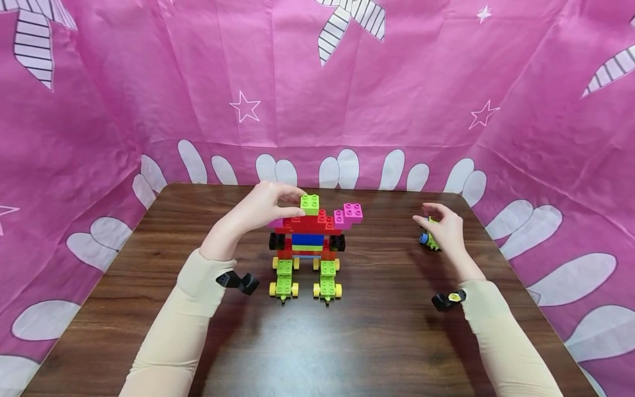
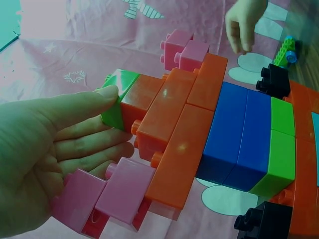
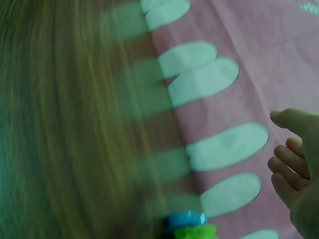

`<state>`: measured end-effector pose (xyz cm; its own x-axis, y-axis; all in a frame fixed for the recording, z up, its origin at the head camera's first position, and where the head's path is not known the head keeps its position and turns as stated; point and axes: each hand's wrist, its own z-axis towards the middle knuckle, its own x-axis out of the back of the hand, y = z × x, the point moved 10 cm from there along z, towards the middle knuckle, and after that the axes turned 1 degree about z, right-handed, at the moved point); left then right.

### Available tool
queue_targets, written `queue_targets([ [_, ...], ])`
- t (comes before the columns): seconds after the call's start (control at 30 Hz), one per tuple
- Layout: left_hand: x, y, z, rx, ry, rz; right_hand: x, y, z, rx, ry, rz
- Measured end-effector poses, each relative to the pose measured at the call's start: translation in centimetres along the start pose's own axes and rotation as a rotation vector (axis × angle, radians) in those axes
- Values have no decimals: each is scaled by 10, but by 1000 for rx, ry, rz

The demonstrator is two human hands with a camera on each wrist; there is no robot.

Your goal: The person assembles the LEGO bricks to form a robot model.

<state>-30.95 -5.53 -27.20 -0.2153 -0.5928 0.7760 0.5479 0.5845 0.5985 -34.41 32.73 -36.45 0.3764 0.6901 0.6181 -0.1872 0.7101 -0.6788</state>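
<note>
A figure built of toy building bricks stands upright on the table, with a red brick (image 1: pixel 307 224) section near its top and blue bricks (image 2: pixel 234 134) in its middle. My left hand (image 1: pixel 263 205) pinches the light green brick (image 1: pixel 310 205) at the top between thumb and fingers. Pink bricks (image 1: pixel 353 210) stick out on both sides, and black bricks (image 1: pixel 337 242) sit lower down. Two green wheeled bases (image 1: pixel 327 284) with yellow wheels carry the figure. My right hand (image 1: pixel 445 227), holding nothing, hovers with parted fingers by a small green wheeled piece (image 1: pixel 434 242) with blue wheels.
The brown wooden table (image 1: pixel 387 331) ends at the back against a pink patterned cloth (image 1: pixel 412 82), which also hangs along both sides. A black wrist camera (image 1: pixel 240 282) sits below each hand.
</note>
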Motion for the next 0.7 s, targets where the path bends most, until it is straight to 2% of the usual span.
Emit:
queue_targets([
  [0.2,0,0,-1,-4,6,-1,-3,34,-4,-55,-70,-22],
  [0.4,0,0,-1,-8,7,-4,-2,63,-8,-105,-84,-60],
  [0.7,0,1,-2,-11,12,3,-1,83,-11,-135,-115,-80],
])
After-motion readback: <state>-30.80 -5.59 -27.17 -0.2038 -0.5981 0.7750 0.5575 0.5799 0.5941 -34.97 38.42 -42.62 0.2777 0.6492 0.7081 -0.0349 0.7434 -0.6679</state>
